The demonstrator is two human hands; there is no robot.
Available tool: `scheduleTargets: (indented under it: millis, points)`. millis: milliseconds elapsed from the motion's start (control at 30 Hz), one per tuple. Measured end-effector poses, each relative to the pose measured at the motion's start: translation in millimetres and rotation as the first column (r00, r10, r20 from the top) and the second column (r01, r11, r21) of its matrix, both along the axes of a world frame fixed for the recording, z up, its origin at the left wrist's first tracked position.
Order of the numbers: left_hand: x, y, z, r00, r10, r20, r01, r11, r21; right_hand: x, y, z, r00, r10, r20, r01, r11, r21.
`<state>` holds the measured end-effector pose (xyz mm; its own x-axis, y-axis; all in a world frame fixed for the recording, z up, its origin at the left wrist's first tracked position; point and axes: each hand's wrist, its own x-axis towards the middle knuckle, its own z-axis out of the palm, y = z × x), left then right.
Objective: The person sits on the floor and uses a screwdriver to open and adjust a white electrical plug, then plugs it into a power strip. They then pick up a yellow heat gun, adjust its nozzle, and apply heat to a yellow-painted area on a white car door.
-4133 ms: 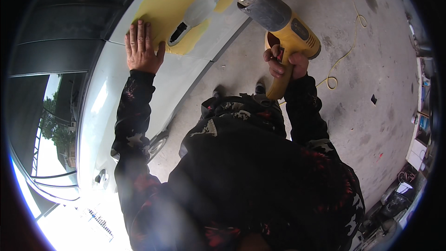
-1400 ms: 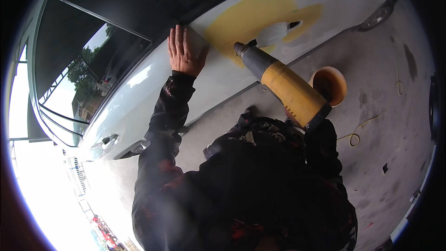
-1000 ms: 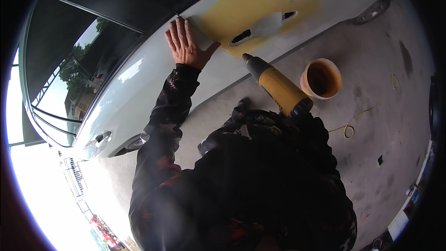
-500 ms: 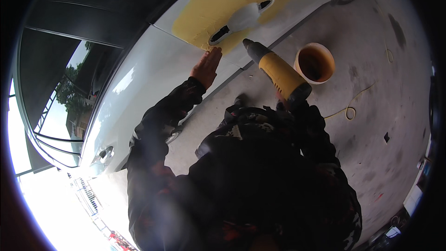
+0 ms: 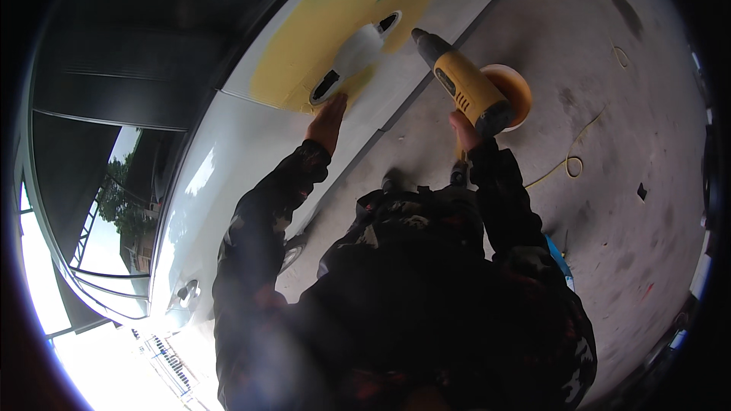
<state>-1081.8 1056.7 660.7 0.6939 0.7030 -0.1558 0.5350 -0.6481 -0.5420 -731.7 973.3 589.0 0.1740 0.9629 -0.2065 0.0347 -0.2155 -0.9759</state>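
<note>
My left hand [image 5: 327,125] lies flat against the light-coloured car door [image 5: 255,133], fingers stretched out and held together. Its fingertips are at the lower edge of a yellow filler patch [image 5: 285,57], beside a dark handle opening [image 5: 326,87]. Farther along the door is a second dark opening [image 5: 389,23], with a bare grey recess between the two. In my right hand [image 5: 465,131] is a yellow and black heat gun [image 5: 463,82], gripped by its handle. The gun's nozzle points up and left toward the second opening, apart from the panel.
Behind the heat gun, an orange-brown bucket [image 5: 521,93] stands on the grey concrete floor, partly hidden. A thin yellow cord [image 5: 574,165] loops across the floor to the right. Something blue [image 5: 558,256] shows beside my right arm. The car's dark windows [image 5: 145,106] are at left.
The view has shifted. The heat gun has moved along the door toward the farther opening and now overlaps the bucket. My left hand stays flat near the closer opening.
</note>
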Motion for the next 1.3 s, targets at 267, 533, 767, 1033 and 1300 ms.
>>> scheduleTargets:
  millis: [267,533,767,1033,1300]
  points:
    - [1,-2,0,0.992,-0.031,-0.121,0.038,0.998,0.056,10,16,46,0.985,-0.148,-0.084,0.157,0.981,0.114]
    - [9,8,9,0.997,-0.074,-0.022,0.074,0.997,-0.025,23,26,63,0.980,-0.095,-0.175,0.128,0.974,0.189]
    - [13,8,14,0.985,-0.029,0.170,0.050,0.991,-0.123,26,22,36,0.995,0.000,-0.097,0.009,0.996,0.089]
    - [-2,1,10,0.971,-0.030,0.238,0.061,0.991,-0.123,19,-23,40,0.980,0.200,0.013,-0.200,0.979,0.027]
    - [-33,-36,28,0.996,0.011,0.086,-0.004,0.997,-0.072,-3,-52,22,0.870,0.347,0.351,-0.451,0.848,0.279]
